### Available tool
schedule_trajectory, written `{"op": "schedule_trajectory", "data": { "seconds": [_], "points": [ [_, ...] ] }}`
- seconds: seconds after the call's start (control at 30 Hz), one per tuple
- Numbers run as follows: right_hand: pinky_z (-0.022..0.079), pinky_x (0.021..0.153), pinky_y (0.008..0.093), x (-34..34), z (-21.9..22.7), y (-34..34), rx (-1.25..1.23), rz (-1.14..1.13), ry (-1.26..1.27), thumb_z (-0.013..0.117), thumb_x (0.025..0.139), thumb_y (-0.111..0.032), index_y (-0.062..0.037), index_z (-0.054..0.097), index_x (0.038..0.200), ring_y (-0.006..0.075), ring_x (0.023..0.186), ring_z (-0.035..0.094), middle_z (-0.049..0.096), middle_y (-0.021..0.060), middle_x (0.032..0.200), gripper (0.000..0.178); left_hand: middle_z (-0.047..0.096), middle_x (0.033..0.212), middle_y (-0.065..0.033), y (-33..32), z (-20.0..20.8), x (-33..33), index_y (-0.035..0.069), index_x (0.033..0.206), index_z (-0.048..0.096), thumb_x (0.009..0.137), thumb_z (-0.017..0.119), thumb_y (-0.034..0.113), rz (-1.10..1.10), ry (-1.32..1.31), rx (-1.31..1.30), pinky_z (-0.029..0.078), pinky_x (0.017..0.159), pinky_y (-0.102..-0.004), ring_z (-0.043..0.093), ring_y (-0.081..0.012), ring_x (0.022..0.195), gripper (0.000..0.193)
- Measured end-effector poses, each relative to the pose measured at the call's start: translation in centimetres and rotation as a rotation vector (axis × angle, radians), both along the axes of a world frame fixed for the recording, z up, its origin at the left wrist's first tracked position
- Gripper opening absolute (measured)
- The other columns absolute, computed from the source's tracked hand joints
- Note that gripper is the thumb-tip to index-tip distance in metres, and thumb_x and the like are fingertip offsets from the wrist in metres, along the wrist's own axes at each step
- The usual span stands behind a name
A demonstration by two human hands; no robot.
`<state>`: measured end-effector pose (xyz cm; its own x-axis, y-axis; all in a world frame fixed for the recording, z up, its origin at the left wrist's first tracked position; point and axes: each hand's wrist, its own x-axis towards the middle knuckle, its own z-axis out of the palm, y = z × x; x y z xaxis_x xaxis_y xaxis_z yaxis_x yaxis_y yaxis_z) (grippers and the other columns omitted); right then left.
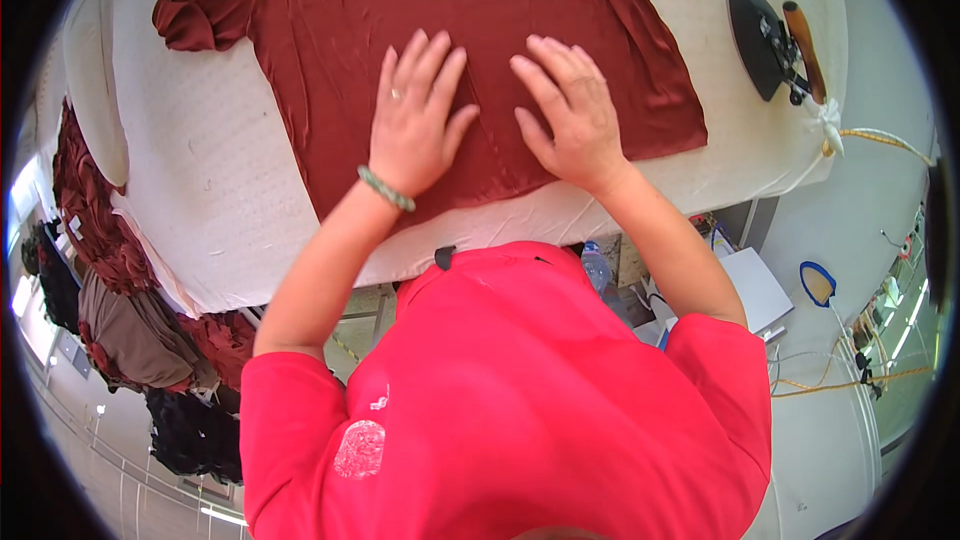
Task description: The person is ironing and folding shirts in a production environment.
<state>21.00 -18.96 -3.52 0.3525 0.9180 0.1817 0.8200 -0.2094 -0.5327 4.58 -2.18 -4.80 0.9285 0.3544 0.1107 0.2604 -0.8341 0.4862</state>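
Note:
A dark red satiny shirt lies spread on a white padded ironing table, its hem toward me and one short sleeve out at the far left. On the lower left of the cloth rests my left hand, palm down with fingers spread; a ring and a green bead bracelet are on it. My right hand lies on the lower right part of the shirt, fingers stretched and slightly apart. Neither hand grips anything. Fine creases run through the fabric. The shirt's upper end is cut off by the view.
An iron with a wooden handle stands at the table's right end, its cord tied with white cloth. Heaped dark red garments and a brown one hang at the left. Under the table's front edge are a plastic bottle and a white box.

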Motion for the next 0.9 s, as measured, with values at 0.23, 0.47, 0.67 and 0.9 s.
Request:
{"op": "schedule_trajectory", "data": {
  "seconds": [0.23, 0.47, 0.67, 0.9],
  "points": [
    [0.049, 0.097, 0.0428, -5.5, 1.5, -4.5, -0.074, 0.187, -0.006, 0.074, 0.079, -0.013, -0.0093, 0.063, 0.130, 0.0289, 0.118, 0.059, 0.060, 0.0107, 0.129, 0.052, 0.059, 0.129, -0.0109, -5.1, 1.7, -6.8, 0.008, 0.126, 0.063, 0.084, 0.073, 0.021, -0.114, -0.109, 0.063, 0.041, 0.109, -0.0472, 0.056, -0.0282, 0.123, 0.045],
    [0.051, 0.089, 0.0406, -7.5, 1.6, -3.4, -0.038, 0.006, -0.140, 0.075, 0.081, -0.018, -0.0104, 0.065, 0.125, 0.0273, 0.110, 0.061, 0.062, 0.0086, 0.121, 0.046, 0.062, 0.122, -0.0109, -3.7, 2.5, -7.8, 0.008, 0.118, 0.066, 0.084, 0.072, 0.020, -0.098, 0.040, 0.125, 0.046, 0.100, -0.0432, 0.060, -0.0265, 0.116, 0.036],
    [0.049, 0.096, 0.0428, -8.1, 1.5, -3.6, -0.012, -0.130, -0.240, 0.074, 0.084, -0.023, -0.0097, 0.062, 0.129, 0.0295, 0.119, 0.058, 0.060, 0.0104, 0.128, 0.049, 0.064, 0.116, -0.0110, -2.3, 3.2, -8.7, 0.009, 0.109, 0.066, 0.084, 0.072, 0.022, -0.130, -0.186, 0.281, 0.049, 0.091, -0.0417, 0.062, -0.0268, 0.109, 0.030],
    [0.044, 0.103, 0.0507, -7.8, 0.0, 0.6, -0.161, -0.246, -0.379, 0.068, 0.087, -0.029, -0.0114, 0.059, 0.135, 0.0323, 0.130, 0.051, 0.056, 0.0126, 0.138, 0.052, 0.064, 0.116, -0.0114, -1.7, 3.5, -5.2, 0.008, 0.113, 0.065, 0.083, 0.072, 0.024, -0.039, -0.161, 0.348, 0.049, 0.089, -0.0417, 0.062, -0.0277, 0.108, 0.034]
  ]
}}
